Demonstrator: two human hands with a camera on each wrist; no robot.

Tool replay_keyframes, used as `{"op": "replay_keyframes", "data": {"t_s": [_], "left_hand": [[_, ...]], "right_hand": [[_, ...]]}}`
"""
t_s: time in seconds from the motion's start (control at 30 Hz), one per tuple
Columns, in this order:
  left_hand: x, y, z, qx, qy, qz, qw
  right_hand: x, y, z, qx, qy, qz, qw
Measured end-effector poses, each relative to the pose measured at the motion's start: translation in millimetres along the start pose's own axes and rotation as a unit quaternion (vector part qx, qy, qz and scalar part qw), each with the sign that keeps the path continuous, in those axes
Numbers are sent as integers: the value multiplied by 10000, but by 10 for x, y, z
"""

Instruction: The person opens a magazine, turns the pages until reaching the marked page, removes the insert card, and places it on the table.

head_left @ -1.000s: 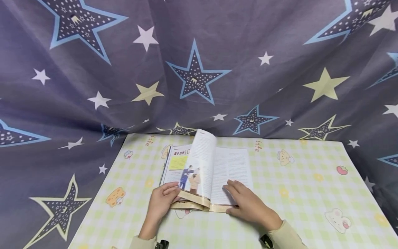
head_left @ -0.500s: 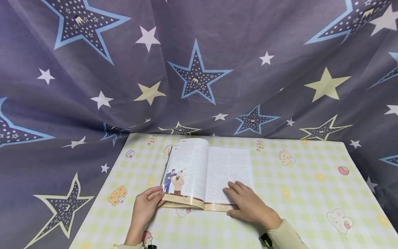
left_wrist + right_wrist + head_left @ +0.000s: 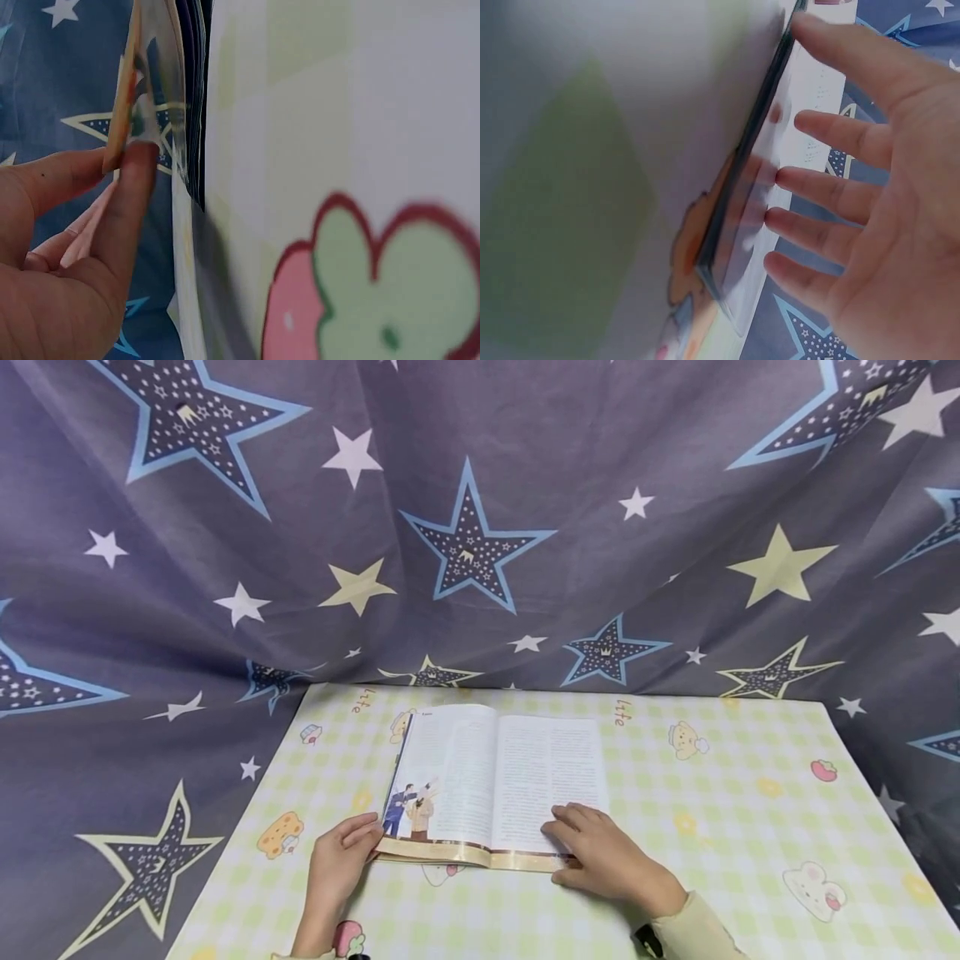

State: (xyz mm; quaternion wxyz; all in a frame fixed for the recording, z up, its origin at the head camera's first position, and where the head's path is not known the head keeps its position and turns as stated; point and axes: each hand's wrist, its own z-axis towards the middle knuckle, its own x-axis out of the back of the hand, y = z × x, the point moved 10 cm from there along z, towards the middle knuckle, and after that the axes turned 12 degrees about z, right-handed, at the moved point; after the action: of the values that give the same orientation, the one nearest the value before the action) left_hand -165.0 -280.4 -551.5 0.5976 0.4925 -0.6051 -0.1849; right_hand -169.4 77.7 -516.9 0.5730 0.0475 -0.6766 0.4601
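An open magazine (image 3: 457,785) lies on the table, its left page bearing a small drawing of figures and its right page filled with text. At the lower left corner of the left page is my left hand (image 3: 340,857). The left wrist view shows the thumb and a finger of that left hand (image 3: 71,247) pinching the page's edge, with the dark edges of more pages beside it. My right hand (image 3: 607,856) rests with spread fingers on the lower right part of the right page. In the right wrist view the fingers of this hand (image 3: 889,195) touch the page.
A pale green checked tablecloth (image 3: 720,827) with cartoon prints covers the table under the magazine. Behind the table hangs a dark curtain (image 3: 585,460) patterned with stars, which also runs down the left side.
My left hand has moved left and down, carrying the page over from upright until it lies nearly flat on the left side. The right hand has stayed almost still on the right page.
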Motion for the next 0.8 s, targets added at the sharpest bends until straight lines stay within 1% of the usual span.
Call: {"op": "replay_keyframes", "data": {"t_s": [0.13,0.3,0.47,0.53,0.63,0.73,0.8], "left_hand": [[50,0,3,31,129,173,9998],[88,2,25,73,253,138,9996],[44,13,45,17,152,-86,9998],[20,18,52,6,113,-167,9998],[-1,23,56,30,118,-234,9997],[-21,49,62,-20,128,-263,9996],[-37,84,61,-96,128,-249,9996]], "right_hand": [[-30,10,-1,-75,-140,-70,9998],[-1,1,-7,-1,-117,-92,9999],[81,-58,-43,260,-66,19,9996],[129,-56,-66,289,-27,105,9995],[217,-9,-104,253,143,200,9994],[353,57,-150,183,583,135,9980],[444,113,-185,28,915,-3,9958]]}}
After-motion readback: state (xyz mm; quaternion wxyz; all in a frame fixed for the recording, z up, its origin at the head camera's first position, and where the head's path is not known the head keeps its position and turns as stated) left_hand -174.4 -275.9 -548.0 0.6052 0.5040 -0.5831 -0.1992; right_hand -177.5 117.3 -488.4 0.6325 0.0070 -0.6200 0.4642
